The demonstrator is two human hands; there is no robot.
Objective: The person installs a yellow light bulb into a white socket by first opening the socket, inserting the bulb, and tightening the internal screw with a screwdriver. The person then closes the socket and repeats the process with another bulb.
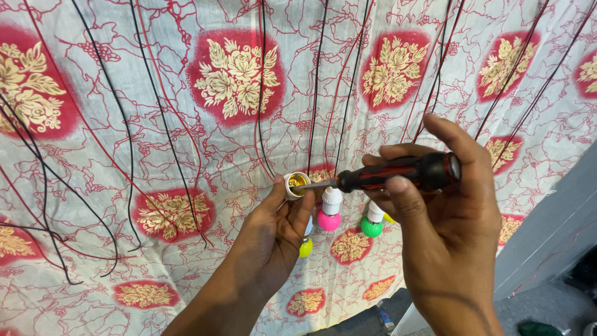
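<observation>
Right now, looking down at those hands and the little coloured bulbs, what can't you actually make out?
- Screwdriver tip: head view, hidden inside the white socket held by the left hand.
- Yellow bulb: mostly behind the left hand.
- Second yellow bulb: nearly all hidden by the right hand.
- Black and red wires: upper ends cut off by the top edge.
- Dark green thing: cut by the bottom edge.

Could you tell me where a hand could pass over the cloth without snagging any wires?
The widest wire-free patch of cloth lies on the left, between the far-left black wires and the next black pair. It is crowded at centre, where the left hand holds a socket, the right hand a screwdriver, above coloured bulbs.
</observation>
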